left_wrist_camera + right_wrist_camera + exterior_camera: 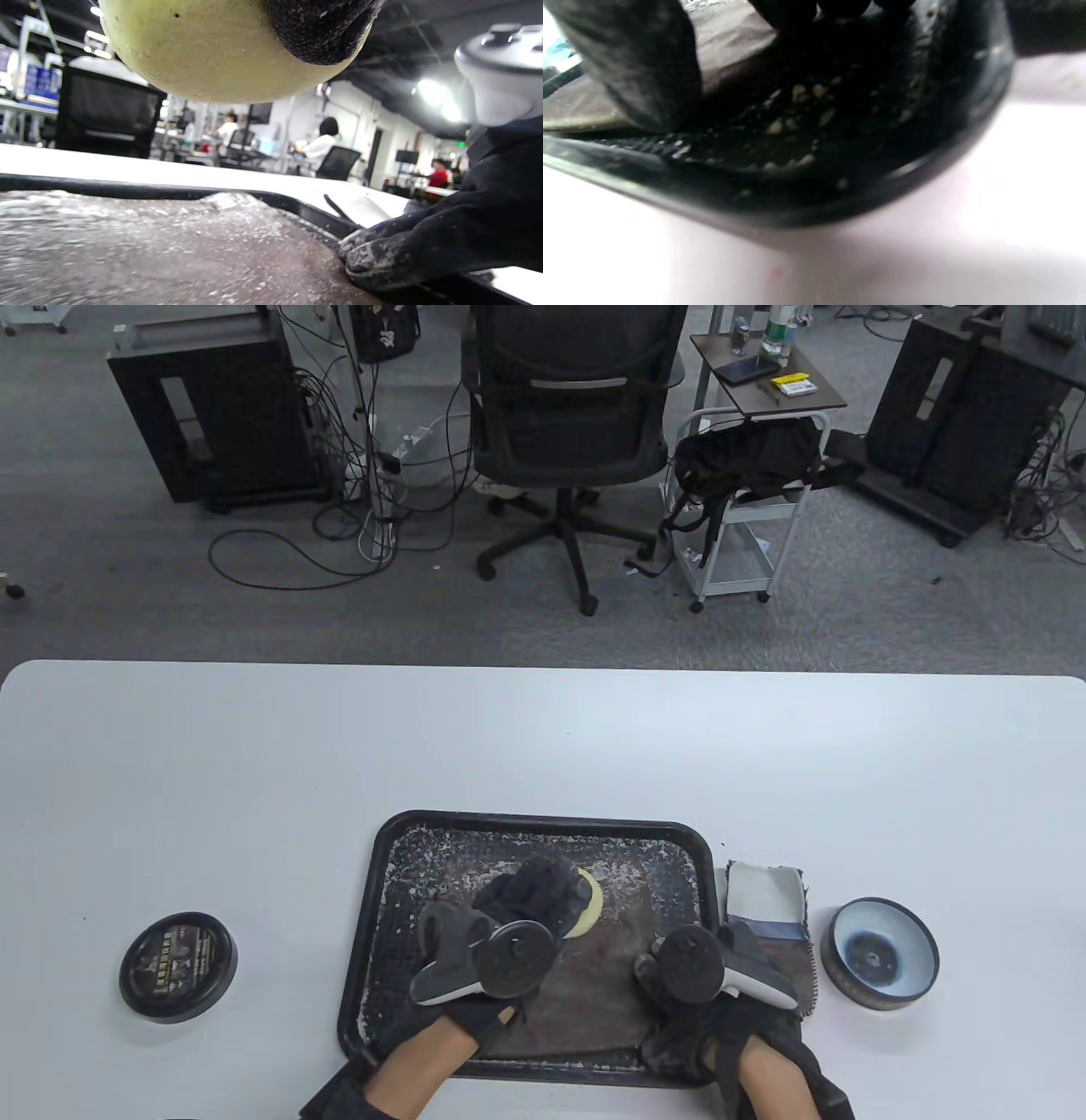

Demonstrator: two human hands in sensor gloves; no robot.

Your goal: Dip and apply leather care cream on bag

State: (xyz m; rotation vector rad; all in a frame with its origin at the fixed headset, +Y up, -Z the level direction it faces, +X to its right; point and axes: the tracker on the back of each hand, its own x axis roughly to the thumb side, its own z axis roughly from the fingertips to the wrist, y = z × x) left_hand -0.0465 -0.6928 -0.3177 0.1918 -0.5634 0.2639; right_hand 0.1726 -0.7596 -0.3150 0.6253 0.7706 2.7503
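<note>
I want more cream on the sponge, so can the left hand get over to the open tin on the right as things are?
Probably not directly. The open tin sits past the tray's right edge, and the right hand lies between it and the left hand holding the sponge.

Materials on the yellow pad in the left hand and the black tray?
Yellow pad: looks like matte foam sponge, with pinhole pores and a soft rounded edge. Black tray: probably molded plastic, with a semi-gloss rounded rim and textured floor; coated metal can't be ruled out.
</note>
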